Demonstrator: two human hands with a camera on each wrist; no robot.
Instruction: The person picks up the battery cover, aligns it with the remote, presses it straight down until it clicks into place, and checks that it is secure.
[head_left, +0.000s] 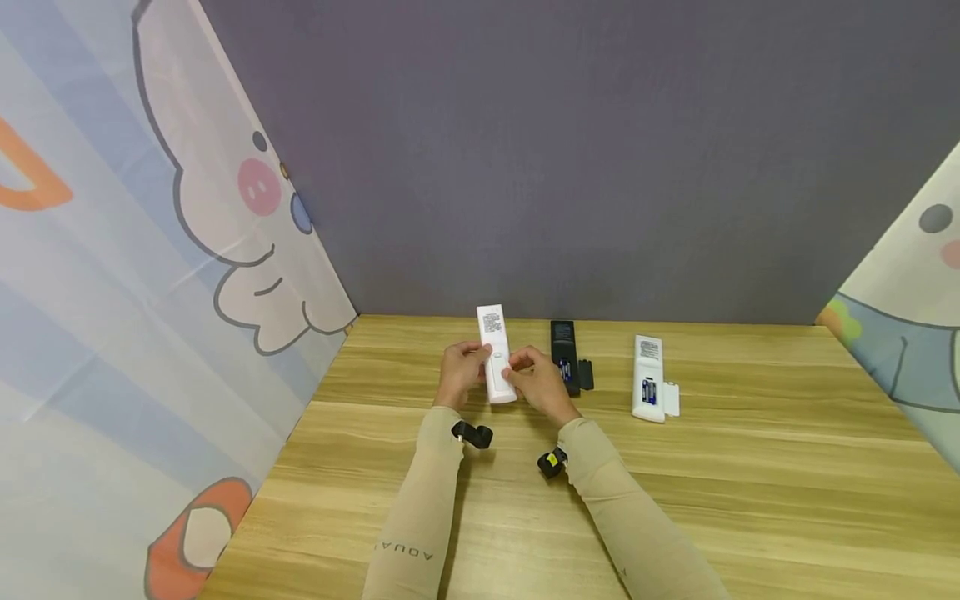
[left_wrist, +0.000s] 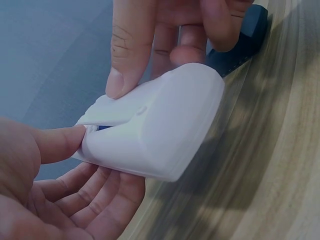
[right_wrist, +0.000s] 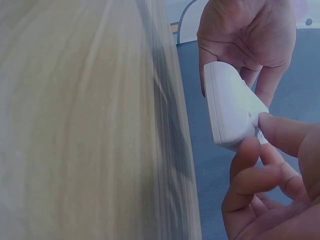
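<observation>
A white remote control (head_left: 491,321) is held back side up, tilted above the table, by my left hand (head_left: 457,373). The left thumb lies on its back, and the fingers curl beneath it. My right hand (head_left: 542,385) pinches the battery cover (left_wrist: 125,111) at the remote's right edge between thumb and index finger. In the left wrist view the cover sits slightly ajar, and a strip of blue battery (left_wrist: 103,128) shows through the gap. The right wrist view has the remote (right_wrist: 230,107) end-on, with the right thumb at the cover's edge.
Right of the hands lies a black remote (head_left: 562,342) with batteries showing and its cover (head_left: 586,375) beside it. Farther right is another white remote (head_left: 648,350), its compartment uncovered and its cover (head_left: 671,399) alongside. A grey panel (head_left: 585,167) stands behind the wooden table (head_left: 787,433).
</observation>
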